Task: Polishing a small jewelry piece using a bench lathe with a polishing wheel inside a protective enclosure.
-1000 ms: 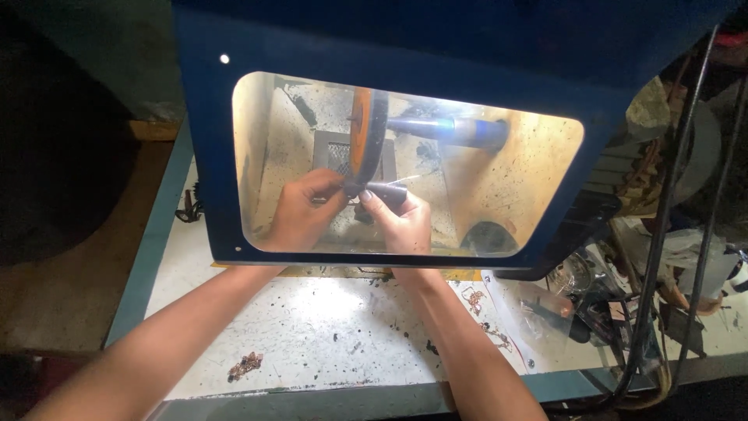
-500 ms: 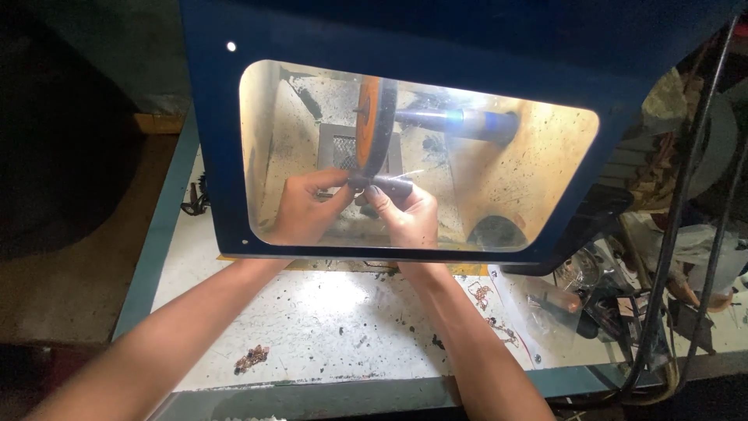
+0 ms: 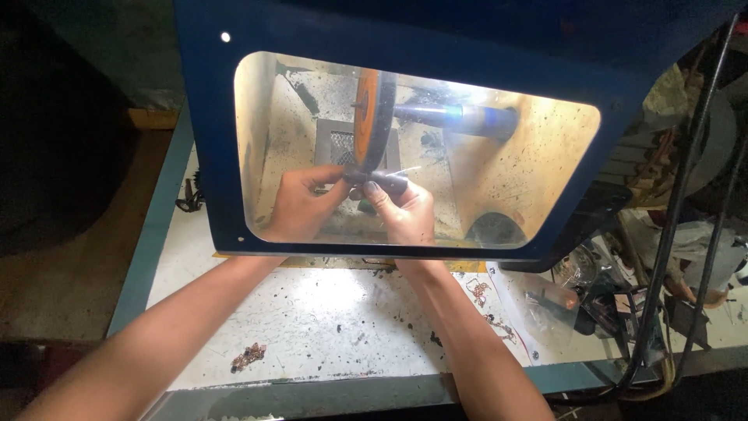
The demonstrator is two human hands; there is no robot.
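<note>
Both hands stay at the wheel (image 3: 372, 117): left hand (image 3: 300, 204) and right hand (image 3: 405, 210) remain pinched together on a small dark piece (image 3: 372, 179) under its rim.

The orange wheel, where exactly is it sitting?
In the head view, the orange wheel stands on edge behind the blue hood's clear window, upper centre, just above both hands.

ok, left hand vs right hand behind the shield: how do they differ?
The left hand pinches the small dark piece with thumb and fingertips; the right hand wraps a dark handle-like end. The left sits left of the orange wheel, the right just below and right of it. Both are bare and hold the work at the wheel's lower edge.
</note>
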